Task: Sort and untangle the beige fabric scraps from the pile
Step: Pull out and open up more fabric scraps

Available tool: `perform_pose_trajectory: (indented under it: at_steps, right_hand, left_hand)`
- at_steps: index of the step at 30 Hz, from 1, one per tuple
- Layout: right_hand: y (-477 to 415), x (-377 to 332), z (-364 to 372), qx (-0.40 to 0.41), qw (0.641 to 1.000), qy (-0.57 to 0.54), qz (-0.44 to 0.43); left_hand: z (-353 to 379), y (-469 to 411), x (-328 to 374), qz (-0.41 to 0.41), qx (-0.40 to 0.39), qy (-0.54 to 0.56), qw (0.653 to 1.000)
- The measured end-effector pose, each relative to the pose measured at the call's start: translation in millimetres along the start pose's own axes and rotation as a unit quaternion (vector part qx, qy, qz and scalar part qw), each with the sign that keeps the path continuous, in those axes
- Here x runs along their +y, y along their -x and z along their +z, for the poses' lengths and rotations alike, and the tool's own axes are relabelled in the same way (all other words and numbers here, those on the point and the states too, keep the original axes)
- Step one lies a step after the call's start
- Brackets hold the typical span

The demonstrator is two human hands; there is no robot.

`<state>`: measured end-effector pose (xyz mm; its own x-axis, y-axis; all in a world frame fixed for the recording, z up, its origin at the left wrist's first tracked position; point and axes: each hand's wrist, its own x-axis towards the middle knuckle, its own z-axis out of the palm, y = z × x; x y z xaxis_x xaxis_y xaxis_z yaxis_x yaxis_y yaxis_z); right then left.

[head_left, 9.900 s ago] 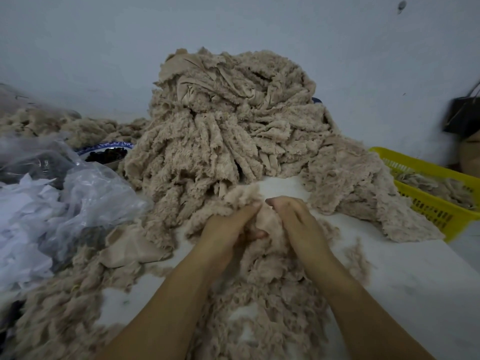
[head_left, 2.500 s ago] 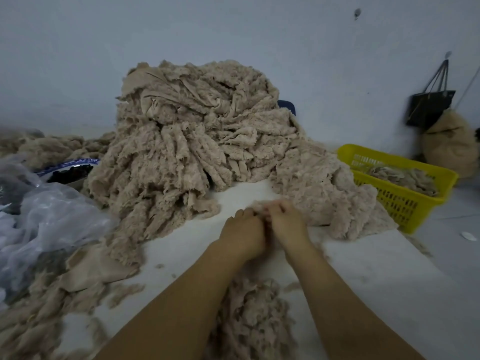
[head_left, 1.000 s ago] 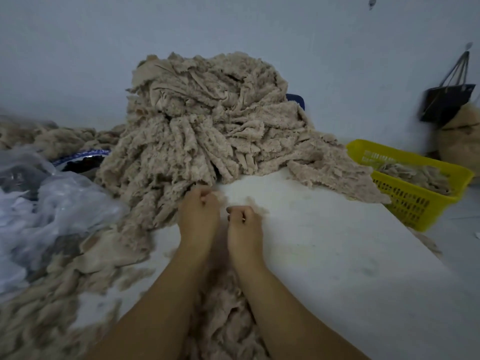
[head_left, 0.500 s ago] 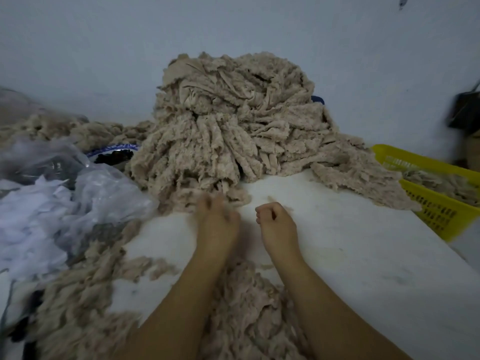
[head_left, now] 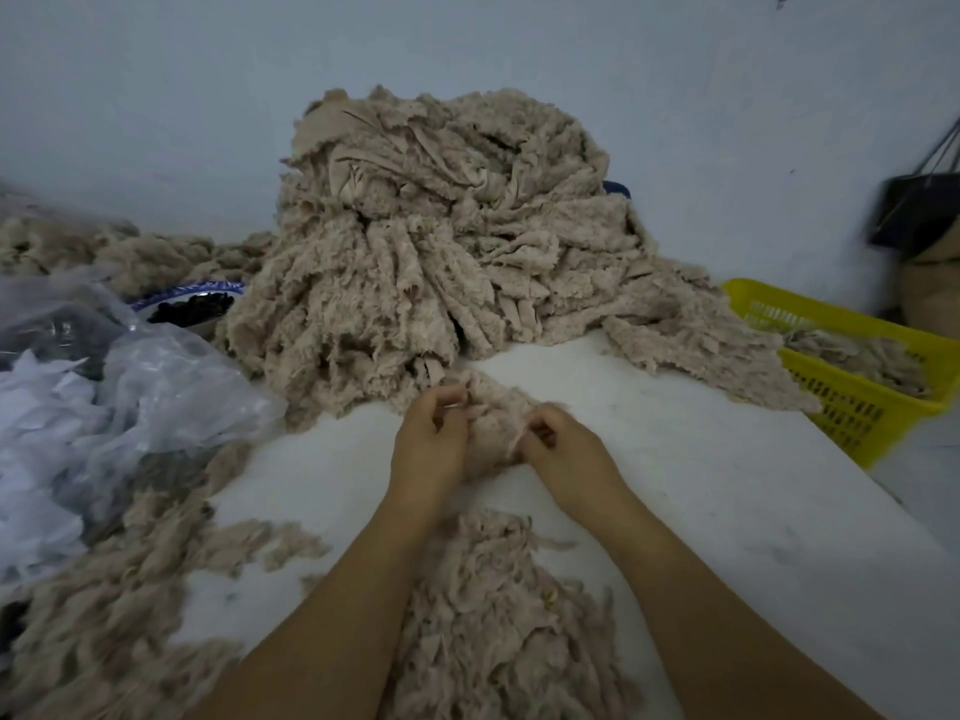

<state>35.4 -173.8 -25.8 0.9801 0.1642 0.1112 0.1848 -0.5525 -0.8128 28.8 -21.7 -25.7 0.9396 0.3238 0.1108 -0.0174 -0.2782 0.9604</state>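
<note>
The left hand (head_left: 431, 444) and right hand (head_left: 566, 449), with nothing between them a moment ago, now pinch a beige scrap clump (head_left: 493, 426) in their curled fingers, so another untangling likely begins.

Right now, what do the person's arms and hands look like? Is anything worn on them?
The left forearm and right forearm are bare; no sleeves show. The left hand and right hand wear no gloves. No watch or ring is visible.
</note>
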Motion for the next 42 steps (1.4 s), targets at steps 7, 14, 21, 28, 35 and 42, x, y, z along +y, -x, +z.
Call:
perform_pose_trajectory:
  at_steps: [7,14,21,28,35,42]
  right_hand:
    - [1.5,0.2,-11.9,0.048,0.991,-0.114,0.051]
    - [12.9,-15.6,-1.2,-0.014,0.974,-0.224,0.016]
    - [9.9,-17.8,-4.3,0.029,0.965,-0.262,0.018]
    - [4.9,-18.0,-22.5,0.105,0.911,-0.398,0.033]
    - [4.4,-16.8,-24.1,0.089,0.914,-0.395,0.024]
    - [8.1,-13.4,-31.4,0.109,0.909,-0.402,0.014]
  left_hand:
    - [5.4,-1.3,-11.5,0.104,-0.079,-0.33,0.935]
    - [3.8,11.3,6.3,0.054,-0.054,0.011,0.997]
    - [0.9,16.3,16.4,0.008,-0.041,0.21,0.977]
    - [-6.2,19.4,13.8,-0.046,-0.221,0.095,0.969]
    - [-25.9,9.8,18.0,-0.174,-0.239,0.481,0.825]
    - [-35.0,6.9,15.2,-0.183,-0.25,0.564,0.766]
